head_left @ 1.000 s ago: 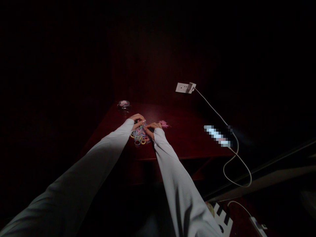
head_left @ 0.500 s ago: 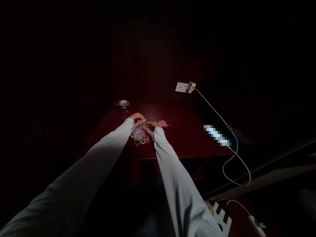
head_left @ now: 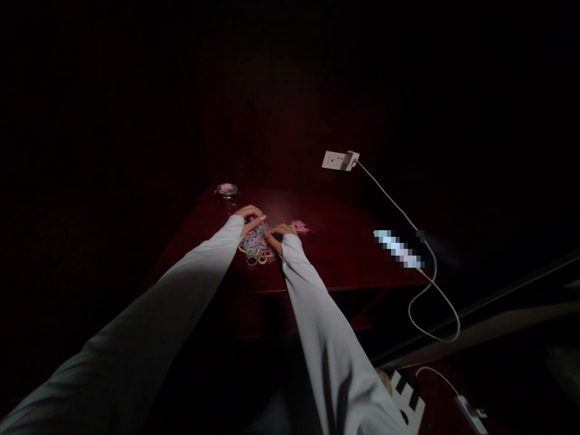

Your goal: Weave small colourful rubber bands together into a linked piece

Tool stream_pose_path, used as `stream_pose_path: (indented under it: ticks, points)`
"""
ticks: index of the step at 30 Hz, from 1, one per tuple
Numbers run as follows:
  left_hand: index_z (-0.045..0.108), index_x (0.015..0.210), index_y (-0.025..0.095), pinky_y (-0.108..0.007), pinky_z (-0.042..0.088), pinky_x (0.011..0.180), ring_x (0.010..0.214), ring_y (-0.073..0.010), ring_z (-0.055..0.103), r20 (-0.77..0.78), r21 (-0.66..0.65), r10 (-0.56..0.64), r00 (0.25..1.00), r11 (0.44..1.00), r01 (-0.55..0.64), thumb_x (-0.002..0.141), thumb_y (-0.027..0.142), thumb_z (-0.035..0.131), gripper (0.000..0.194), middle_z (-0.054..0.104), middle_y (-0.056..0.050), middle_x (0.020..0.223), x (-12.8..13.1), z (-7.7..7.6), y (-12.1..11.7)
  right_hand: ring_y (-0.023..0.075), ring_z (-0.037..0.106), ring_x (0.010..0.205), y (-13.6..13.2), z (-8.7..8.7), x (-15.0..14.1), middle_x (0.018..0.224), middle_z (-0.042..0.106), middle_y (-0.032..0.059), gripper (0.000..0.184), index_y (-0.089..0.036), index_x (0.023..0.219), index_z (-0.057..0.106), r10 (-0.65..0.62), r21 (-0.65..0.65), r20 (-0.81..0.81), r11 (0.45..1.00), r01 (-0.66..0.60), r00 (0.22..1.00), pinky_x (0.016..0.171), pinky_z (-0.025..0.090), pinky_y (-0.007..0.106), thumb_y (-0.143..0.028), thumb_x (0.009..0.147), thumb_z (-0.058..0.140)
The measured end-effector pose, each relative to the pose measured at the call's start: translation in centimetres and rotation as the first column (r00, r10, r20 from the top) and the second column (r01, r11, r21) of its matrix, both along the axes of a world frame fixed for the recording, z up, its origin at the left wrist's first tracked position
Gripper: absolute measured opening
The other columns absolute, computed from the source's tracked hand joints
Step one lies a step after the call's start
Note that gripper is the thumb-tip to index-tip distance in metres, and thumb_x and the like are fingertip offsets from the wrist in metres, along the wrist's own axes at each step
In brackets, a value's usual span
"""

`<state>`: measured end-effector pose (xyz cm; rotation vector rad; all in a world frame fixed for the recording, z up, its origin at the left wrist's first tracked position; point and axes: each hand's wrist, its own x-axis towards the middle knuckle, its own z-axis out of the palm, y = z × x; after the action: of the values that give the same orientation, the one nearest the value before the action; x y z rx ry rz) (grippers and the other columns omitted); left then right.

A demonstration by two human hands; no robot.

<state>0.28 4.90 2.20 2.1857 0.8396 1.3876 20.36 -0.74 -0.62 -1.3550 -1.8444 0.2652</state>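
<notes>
Colourful elastic hair ties [head_left: 257, 251] lie in a loose pile on the dark red table. Over the far left part of the pile is my left hand [head_left: 250, 215], its thumb and fingers pinched together. My right hand [head_left: 278, 234] sits at the pile's right side, fingertips also closed in a pinch and turned towards the left hand. A small pale thing seems to lie between the fingertips, too dim and small to name. Just beyond the right hand is a little heap of pink bands [head_left: 299, 226].
A clear round container [head_left: 226, 192] with pink contents stands at the table's far left corner. A blurred-out bright phone-like thing [head_left: 399, 249] lies at the right on a white cable [head_left: 437, 275] from a wall socket [head_left: 334, 160]. A power strip [head_left: 471, 414] is lower right.
My left hand has shifted slightly left, and the gap between the two hands has widened a little. The right hand's fingers have drawn in. The pile looks much the same.
</notes>
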Motion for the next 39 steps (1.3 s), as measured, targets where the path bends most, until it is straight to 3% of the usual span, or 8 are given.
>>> stream_pose_path:
  ticks: [8,13,18,24,30,36,39]
  points:
    - [0.074,0.08,0.02,-0.03,0.052,0.069,0.077,-0.0174,0.065,0.01,0.005,0.009,1.0,1.0,-0.009,0.098,0.066,0.069,0.05,0.079,-0.009,0.099,0.5,0.4,-1.3,0.0259,0.065,0.114,-0.7,0.6,-0.2,0.106,0.081,0.0028,0.017,-0.03,0.101,0.088,-0.025,-0.002,-0.036,1.0,0.025,0.999,0.106,0.051,0.041,-0.023,0.086,0.089]
    - [0.076,0.085,0.02,-0.03,0.052,0.071,0.082,-0.0169,0.066,-0.018,0.008,-0.006,1.0,1.0,0.006,0.103,0.056,0.069,0.041,0.079,-0.009,0.104,0.5,0.8,-2.4,0.0259,0.064,0.11,-1.0,1.0,-0.2,0.102,0.079,0.0026,0.01,-0.031,0.1,0.088,0.007,-0.004,-0.069,1.0,-0.007,0.998,0.104,0.051,0.041,-0.031,0.089,0.088]
    - [0.077,0.086,0.019,-0.03,0.054,0.074,0.086,-0.0179,0.068,-0.022,0.006,-0.014,1.0,1.0,0.015,0.103,0.051,0.069,0.038,0.079,-0.009,0.104,0.5,1.0,-2.7,0.0247,0.063,0.109,-0.8,1.0,-0.2,0.102,0.079,0.0028,0.006,-0.029,0.096,0.088,0.013,0.002,-0.059,1.0,-0.013,0.998,0.103,0.051,0.04,-0.028,0.093,0.084]
    - [0.076,0.085,0.019,-0.029,0.053,0.071,0.081,-0.0164,0.065,-0.008,-0.005,-0.022,1.0,1.0,0.022,0.102,0.055,0.07,0.04,0.079,-0.009,0.104,0.7,0.5,-2.2,0.0244,0.064,0.106,-0.3,0.5,-0.1,0.101,0.081,0.0038,0.01,-0.029,0.09,0.088,-0.012,0.018,-0.073,1.0,0.013,0.997,0.102,0.051,0.04,-0.028,0.095,0.079]
    - [0.071,0.075,0.02,-0.03,0.05,0.065,0.07,-0.015,0.057,0.062,-0.003,0.01,0.998,1.0,-0.01,0.093,0.07,0.072,0.053,0.077,-0.007,0.093,1.3,-0.3,-1.0,0.0244,0.065,0.107,-0.2,0.4,0.1,0.101,0.082,0.0033,0.012,-0.029,0.087,0.087,-0.023,0.032,-0.11,0.999,0.027,0.994,0.104,0.052,0.041,-0.03,0.095,0.078]
    - [0.073,0.078,0.021,-0.03,0.049,0.067,0.072,-0.0157,0.058,0.048,-0.002,0.008,0.999,1.0,-0.008,0.096,0.065,0.071,0.048,0.077,-0.007,0.095,1.2,-0.4,-1.4,0.0249,0.064,0.107,-0.2,0.4,0.1,0.101,0.081,0.0033,0.011,-0.03,0.086,0.086,-0.023,0.024,-0.112,0.999,0.026,0.993,0.103,0.052,0.041,-0.028,0.095,0.08]
    - [0.07,0.074,0.021,-0.03,0.049,0.066,0.071,-0.0164,0.057,0.061,0.015,0.018,0.998,1.0,-0.019,0.094,0.072,0.069,0.055,0.076,-0.007,0.09,1.2,-0.4,-1.2,0.0254,0.063,0.107,-0.2,0.4,0.1,0.1,0.08,0.0033,0.011,-0.03,0.083,0.085,-0.016,0.026,-0.121,0.999,0.02,0.993,0.102,0.052,0.041,-0.028,0.094,0.08]
